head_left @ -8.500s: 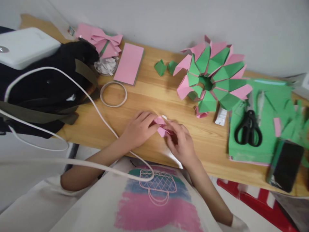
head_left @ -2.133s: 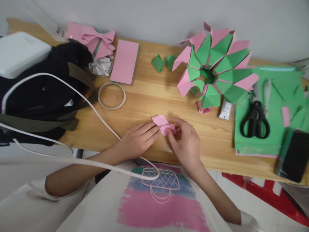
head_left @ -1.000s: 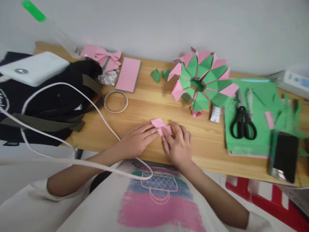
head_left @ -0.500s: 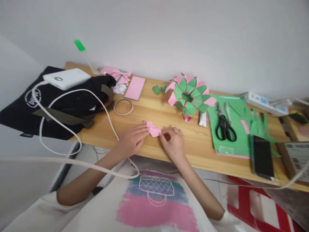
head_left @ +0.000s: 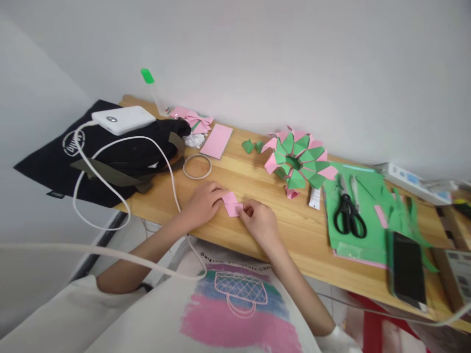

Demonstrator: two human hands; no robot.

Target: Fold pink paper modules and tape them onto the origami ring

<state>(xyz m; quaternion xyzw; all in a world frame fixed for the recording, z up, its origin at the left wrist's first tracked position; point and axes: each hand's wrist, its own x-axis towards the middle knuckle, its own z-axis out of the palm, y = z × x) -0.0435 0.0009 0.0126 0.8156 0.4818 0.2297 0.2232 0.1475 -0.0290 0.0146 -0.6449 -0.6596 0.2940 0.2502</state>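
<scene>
Between my two hands, near the front edge of the wooden table, is a small folded piece of pink paper [head_left: 232,205]. My left hand [head_left: 206,202] grips its left end with the fingers together. The fingertips of my right hand [head_left: 260,220] pinch its right end. Beyond my hands, to the right, stands a flower-like ring of folded green and pink paper [head_left: 293,158]. One small pink folded piece [head_left: 291,192] is at the ring's near side, by a white tube [head_left: 315,198].
Black scissors [head_left: 349,215] lie on green paper [head_left: 362,251] at right, beside a phone [head_left: 407,268]. To the left are a black bag [head_left: 55,157], a power bank [head_left: 123,119] with a looping white cable, a tape ring [head_left: 197,166] and a pink pad [head_left: 217,141]. A power strip [head_left: 415,182] sits far right.
The pink paper has turned and lies flatter between my fingers, its fold looking different. Both hands keep hold of it. The whole view has shifted and tilted slightly.
</scene>
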